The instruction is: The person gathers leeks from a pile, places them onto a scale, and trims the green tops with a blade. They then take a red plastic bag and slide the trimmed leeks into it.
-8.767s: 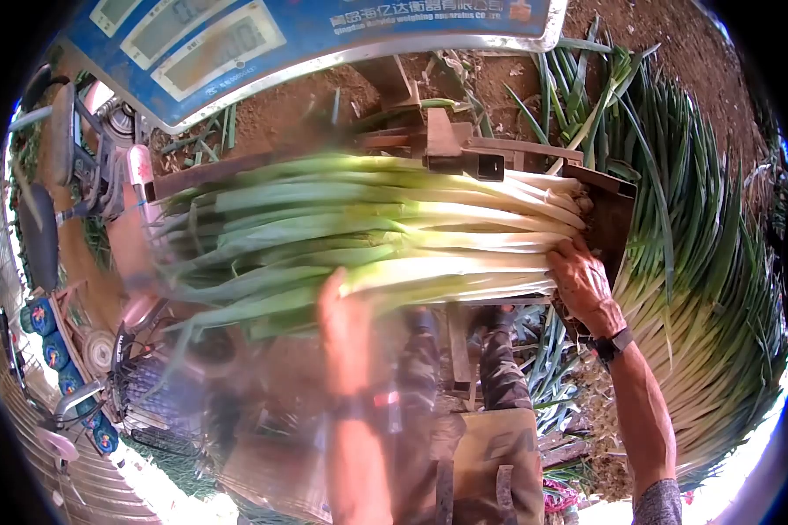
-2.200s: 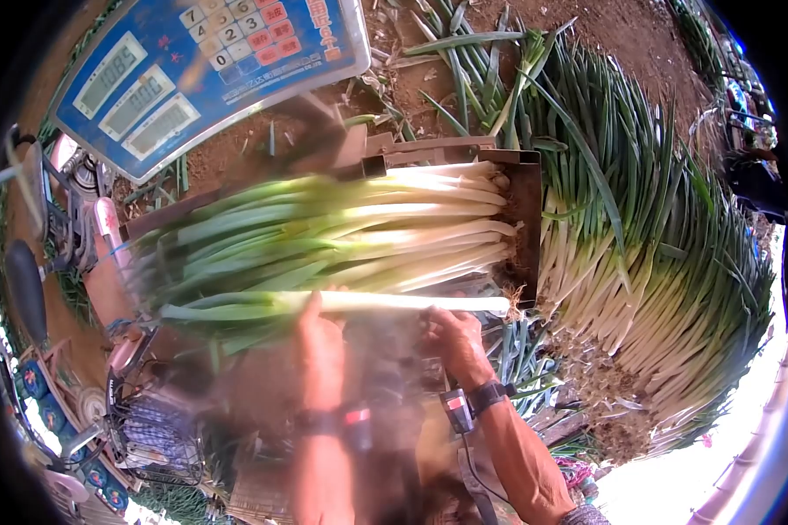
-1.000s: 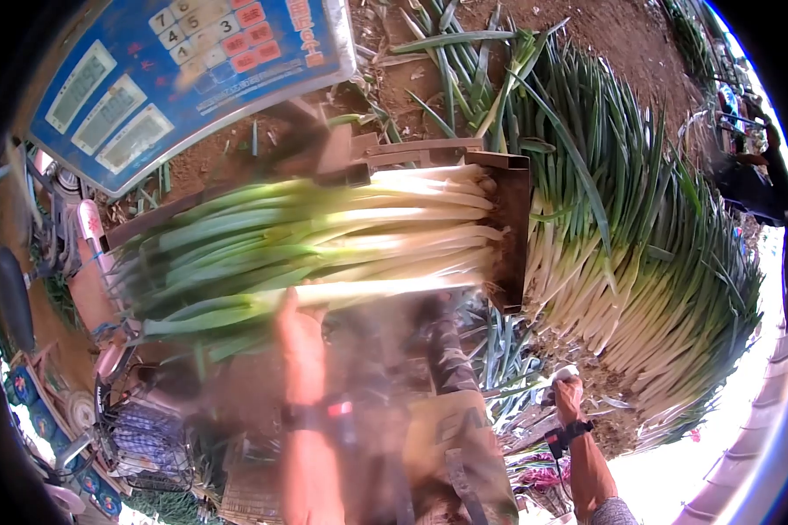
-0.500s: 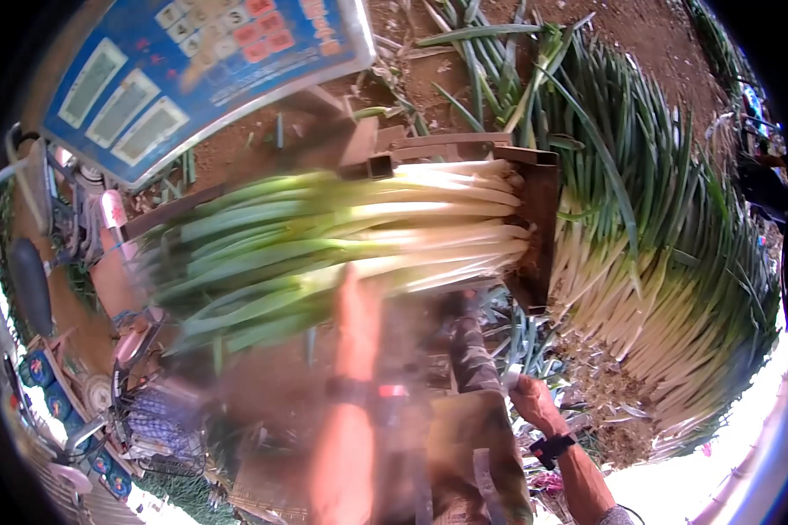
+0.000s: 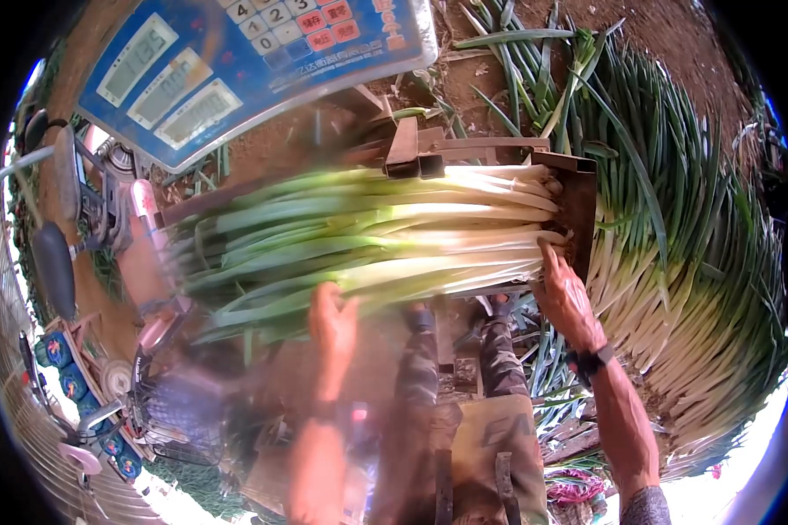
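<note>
A great heap of leeks (image 5: 692,297) lies on the soil at the right, white shanks turned inward and dark green tops fanning to the frame's edge, where the lens bends and cuts them off. Across the middle a bundle of leeks (image 5: 368,241) lies sideways on a rusty metal cradle (image 5: 578,210), white root ends butted against its upright end plate at the right, green leaves trailing left into blur. Most of the cradle is hidden under the stalks; only the end plate and a bit of frame above show. Above it hangs a blue scale display (image 5: 236,61), its top cut off by the frame, its three readouts and keypad too smeared to read. At the left stands a cluttered shape of bars and a dark seat, hard to make out.

The right hand (image 5: 567,297) rests against the underside of the bundle near the root ends, fingers stretched flat and spread along the white stalks, not closed about any. A dark wristband (image 5: 591,359) sits on that wrist. The left hand (image 5: 333,319) is blurred; it touches the lower edge of the bundle where white turns to green, fingers reaching up under the stalks, and whether it grips one I cannot tell. Below, the person's trousers show dimly between the forearms
</note>
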### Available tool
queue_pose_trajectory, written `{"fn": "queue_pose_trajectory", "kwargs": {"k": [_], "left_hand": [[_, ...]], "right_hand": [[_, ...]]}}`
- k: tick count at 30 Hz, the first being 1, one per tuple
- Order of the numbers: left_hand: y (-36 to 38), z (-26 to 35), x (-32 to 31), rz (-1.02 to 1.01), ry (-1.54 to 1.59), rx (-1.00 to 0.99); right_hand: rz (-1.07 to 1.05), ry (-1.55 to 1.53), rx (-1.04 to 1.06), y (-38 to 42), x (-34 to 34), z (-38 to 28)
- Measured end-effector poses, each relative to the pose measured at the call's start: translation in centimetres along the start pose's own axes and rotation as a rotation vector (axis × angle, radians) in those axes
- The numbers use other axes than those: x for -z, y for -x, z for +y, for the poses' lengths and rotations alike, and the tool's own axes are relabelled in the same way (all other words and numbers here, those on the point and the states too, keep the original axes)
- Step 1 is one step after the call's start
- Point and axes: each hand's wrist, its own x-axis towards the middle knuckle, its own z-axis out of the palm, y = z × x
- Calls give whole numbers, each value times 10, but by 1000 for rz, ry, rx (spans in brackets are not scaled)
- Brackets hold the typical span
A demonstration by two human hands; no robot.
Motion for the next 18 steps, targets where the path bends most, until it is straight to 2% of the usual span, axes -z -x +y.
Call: {"fn": "queue_pose_trajectory", "kwargs": {"k": [3,4,8,11,15,18], "left_hand": [[-17,-13,-6,-26,-118,-142],[-26,-18,-10,-47,-117,-135],[-37,-30,-26,-108,-97,-79],[-36,-28,-22,-129,-95,-34],[-23,-8,4,-191,-53,-62],[2,-5,13,-223,-155,-162]], "right_hand": [[-113,22,-96,-27,-8,14],[-139,9,-133,-32,-11,17],[-12,-51,22,-36,-25,36],[-3,-34,41,-35,-28,35],[2,5,59,-31,-35,44],[28,-3,101,-31,-33,43]]}}
